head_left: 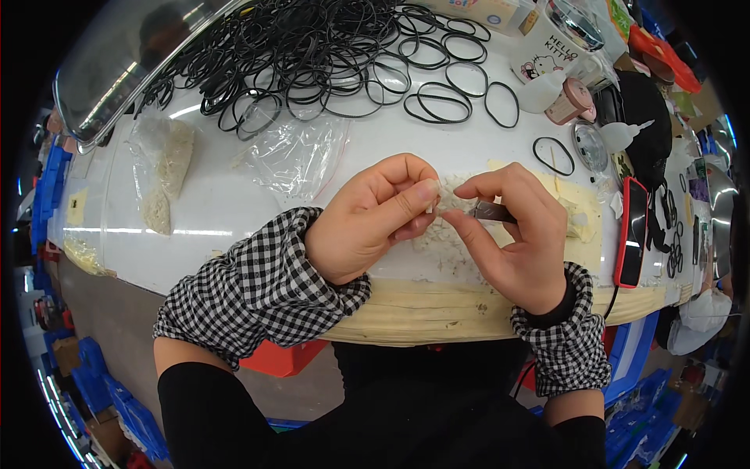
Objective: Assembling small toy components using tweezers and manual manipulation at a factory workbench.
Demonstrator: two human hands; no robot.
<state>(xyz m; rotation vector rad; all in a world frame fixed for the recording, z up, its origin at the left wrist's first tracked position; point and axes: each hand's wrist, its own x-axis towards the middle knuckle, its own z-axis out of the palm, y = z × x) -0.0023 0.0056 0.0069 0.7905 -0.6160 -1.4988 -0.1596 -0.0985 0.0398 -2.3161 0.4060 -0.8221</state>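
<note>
My left hand (379,213) is closed in a pinch, thumb on forefinger, with a tiny white piece (430,209) showing at the fingertips. Just right of it, my right hand (519,234) grips a small flat dark grey metal tool (492,211), whose exact kind I cannot make out. The right thumb and forefinger reach toward the left fingertips, a small gap apart. Beneath both hands lies a loose heap of small white pieces (449,246) on the white tabletop, partly covered by the hands.
Black rubber rings (312,55) pile up at the back. Left of my hands lie a clear bag (297,160) and a bag of pale pieces (176,160). A red-framed phone (631,234), squeeze bottle (541,92) and white tub (551,55) stand right. Tape covers the front edge (437,313).
</note>
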